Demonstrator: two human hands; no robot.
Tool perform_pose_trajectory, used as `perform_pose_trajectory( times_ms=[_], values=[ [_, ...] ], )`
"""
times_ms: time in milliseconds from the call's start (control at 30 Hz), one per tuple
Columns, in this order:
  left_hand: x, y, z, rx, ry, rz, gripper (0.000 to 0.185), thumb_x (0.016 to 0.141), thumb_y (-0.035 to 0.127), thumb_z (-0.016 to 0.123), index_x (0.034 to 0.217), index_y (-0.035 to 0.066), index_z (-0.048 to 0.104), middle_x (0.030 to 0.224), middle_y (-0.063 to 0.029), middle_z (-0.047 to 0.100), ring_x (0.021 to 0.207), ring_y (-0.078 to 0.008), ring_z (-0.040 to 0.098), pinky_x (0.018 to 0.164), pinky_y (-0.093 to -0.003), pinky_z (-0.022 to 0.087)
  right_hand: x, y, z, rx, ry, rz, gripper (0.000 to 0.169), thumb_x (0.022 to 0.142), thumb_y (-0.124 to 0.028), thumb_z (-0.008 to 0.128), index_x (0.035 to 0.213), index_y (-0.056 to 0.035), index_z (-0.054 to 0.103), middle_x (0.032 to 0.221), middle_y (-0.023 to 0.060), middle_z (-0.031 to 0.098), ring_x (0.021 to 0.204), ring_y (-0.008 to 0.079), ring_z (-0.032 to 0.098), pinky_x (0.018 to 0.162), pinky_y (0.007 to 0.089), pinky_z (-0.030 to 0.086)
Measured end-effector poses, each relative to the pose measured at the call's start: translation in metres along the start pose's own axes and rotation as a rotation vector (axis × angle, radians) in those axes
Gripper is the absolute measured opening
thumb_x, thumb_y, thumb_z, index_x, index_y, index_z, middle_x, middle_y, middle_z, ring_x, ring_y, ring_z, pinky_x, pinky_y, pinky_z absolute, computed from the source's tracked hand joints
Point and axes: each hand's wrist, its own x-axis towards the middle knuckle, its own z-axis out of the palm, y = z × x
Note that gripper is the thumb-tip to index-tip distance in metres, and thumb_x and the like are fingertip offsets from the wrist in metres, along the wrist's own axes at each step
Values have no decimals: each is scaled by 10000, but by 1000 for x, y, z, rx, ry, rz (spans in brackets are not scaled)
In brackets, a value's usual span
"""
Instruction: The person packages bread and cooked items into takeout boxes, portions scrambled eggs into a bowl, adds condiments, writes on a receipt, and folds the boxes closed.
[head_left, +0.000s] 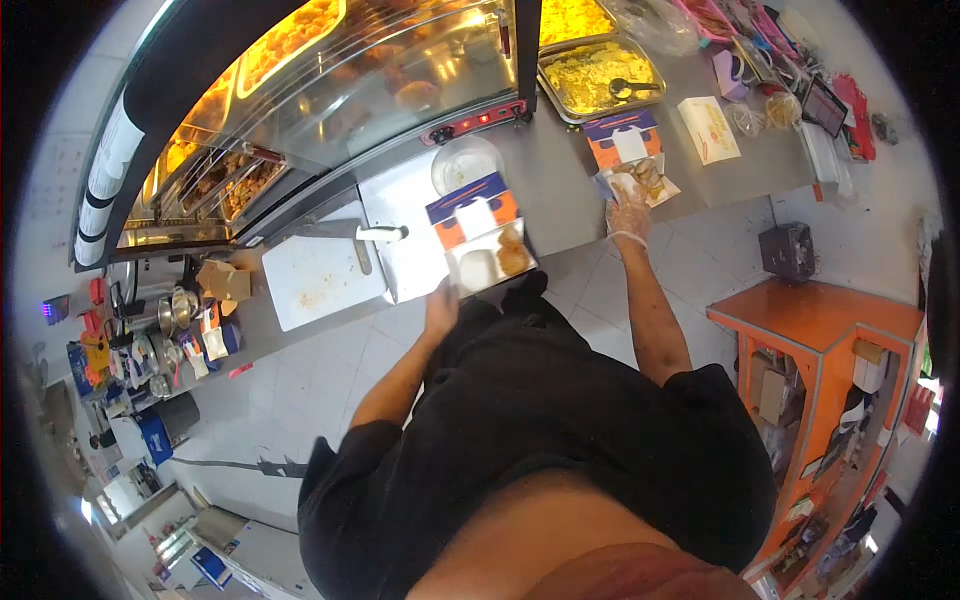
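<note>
My left hand (442, 306) is blurred at the counter's front edge, by the near left corner of an open printed food box (491, 255). That box holds a white round portion and a piece of browned, fried-looking food (513, 252); whether the hand grips the box is unclear. My right hand (628, 214), in a clear plastic glove, reaches into a second open printed box (624, 139) further right. Its fingers touch the brown food pieces (649, 177) there; a grip on them cannot be made out.
A white cutting board (322, 281) and a white-handled knife (382, 234) lie left. Behind stands a glass heated display case (420, 75). A metal tray of yellow food (600, 75) holds a black utensil. A closed white box (709, 130) is at right; an orange cabinet (817, 315) stands behind me.
</note>
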Motion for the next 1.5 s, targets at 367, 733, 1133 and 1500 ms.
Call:
perform_pose_trajectory(
  times_ms=[367,733,1133,1500],
  values=[
    [135,145,179,-52,59,147,156,830,65,572,905,-55,637,802,-270,666,790,-472,649,735,-536,507,54,60,24,149,-88,-157,376,902,-360,657,1210,-146,689,1333,99,590,1279,296,508,1084,396,410],
    [170,208,-78,-161,373,536,467,894,270,715,1286,55,580,1285,-156,599,1180,-276,587,1013,-419,458,70,84,52,-5,88,-191,440,870,-407,656,1212,-133,698,1286,168,617,1225,340,542,1036,430,446],
    [115,191,-652,-387,1520,603,349,986,183,588,1255,1,461,1050,-111,630,925,-199,608,862,-332,473,-20,-55,46,-58,312,285,450,890,-432,660,1185,-91,671,1236,170,646,1146,305,598,985,434,464],
    [118,231,-628,142,1212,501,505,994,254,578,1360,-72,454,888,-150,755,775,-184,709,747,-299,530,-109,-106,6,341,265,395,369,922,-204,646,1231,-4,623,1243,171,636,1190,342,574,1020,428,448]
  ],
)
